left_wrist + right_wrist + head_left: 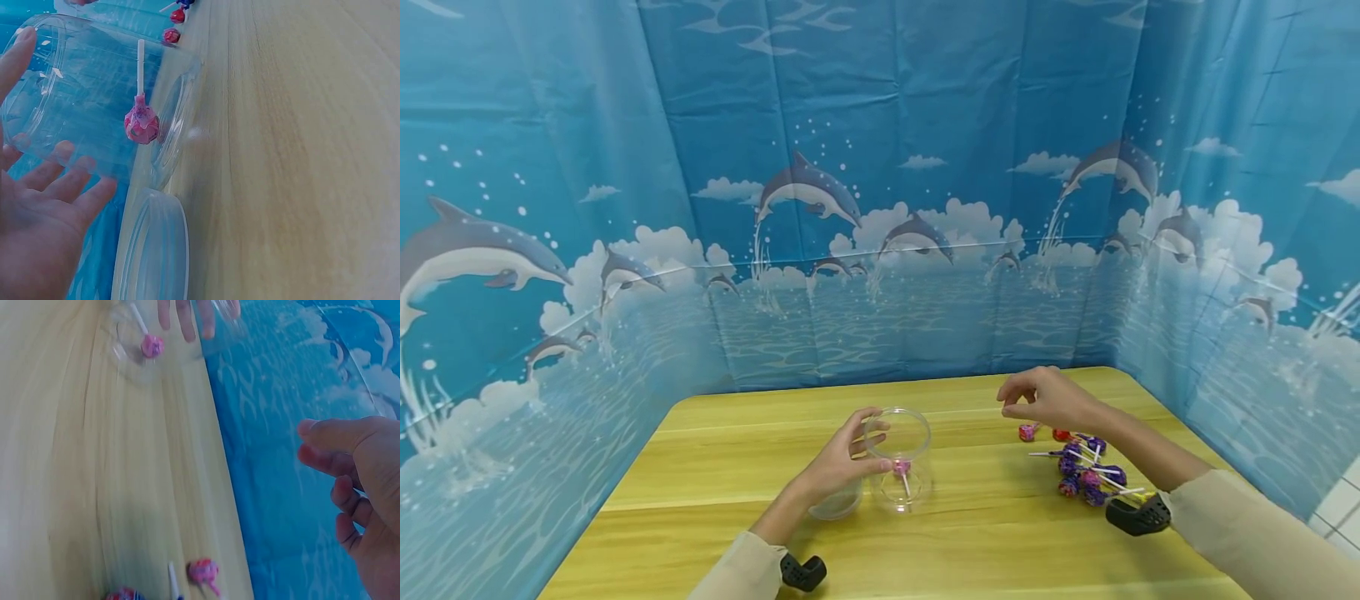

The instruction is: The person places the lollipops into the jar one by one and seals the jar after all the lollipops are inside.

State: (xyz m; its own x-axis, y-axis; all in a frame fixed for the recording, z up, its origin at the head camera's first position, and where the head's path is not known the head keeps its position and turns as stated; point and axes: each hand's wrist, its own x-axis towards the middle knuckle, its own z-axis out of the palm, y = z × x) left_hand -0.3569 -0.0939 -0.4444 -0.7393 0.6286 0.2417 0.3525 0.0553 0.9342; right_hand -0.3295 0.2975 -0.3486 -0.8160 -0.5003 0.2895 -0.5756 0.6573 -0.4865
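Note:
A clear plastic jar (919, 457) stands upright on the table, its mouth uncovered. My left hand (841, 460) holds it from the left, thumb on the near side and fingers round the far side. Inside the jar rests one pink-wrapped lollipop (142, 122), its white stick seen through the wall. Out to the right, my right hand (1051, 400) hovers over the table with loosely bent fingers and nothing between them. Below it lie a pink lollipop (1027, 432) and a red lollipop (1061, 434).
Beside the jar, partly behind my left wrist, lies a round clear lid (164, 250). Several purple and red lollipops (1092, 485) are heaped at the right, sticks pointing different ways. A blue dolphin-print curtain (880, 325) hangs along the back edge of the wooden table (985, 533).

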